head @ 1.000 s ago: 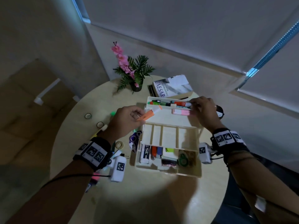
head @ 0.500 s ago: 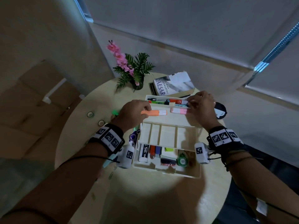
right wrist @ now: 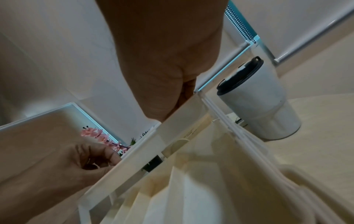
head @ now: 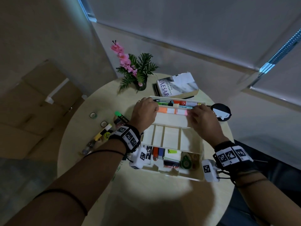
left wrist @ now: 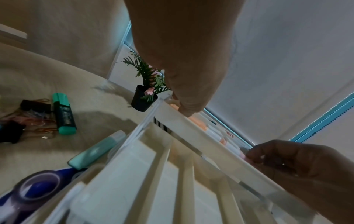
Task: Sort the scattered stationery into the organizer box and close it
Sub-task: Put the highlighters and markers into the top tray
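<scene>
The left hand's (head: 144,112) fingers (left wrist: 188,109) curl down over the near wall of the organizer box's (head: 171,137) raised upper tray, their tips on the orange highlighter (head: 162,110) lying in that tray's front channel; whether they pinch it or only press it I cannot tell. At the other end of the same channel the right hand's (head: 202,119) fingers (left wrist: 254,154) are bent onto the pink highlighter (head: 182,112), which lies end to end with the orange one — again a grasp or a mere touch cannot be told.

Behind the two highlighters, the tray's rear channel holds a row of pens and markers (head: 177,102). Below the tray, the box's middle tier shows four bare divided slots, and its nearest row holds an eraser, small red and blue items, a sticky-note pad and a green tape dispenser (head: 185,162).

On the bench (head: 154,193), left of the box, loose stationery lies scattered: a green highlighter (left wrist: 64,114), a pale mint marker (left wrist: 96,151) just beside the box wall, a purple tape roll (left wrist: 36,186), binder clips (left wrist: 34,106), a yellow marker (head: 103,132) and two small tape rolls (head: 92,115).

Farther back stand a potted plant with pink flowers (head: 136,70) and a book (head: 177,87) — at the right, a white tumbler with a black lid (right wrist: 256,100).
</scene>
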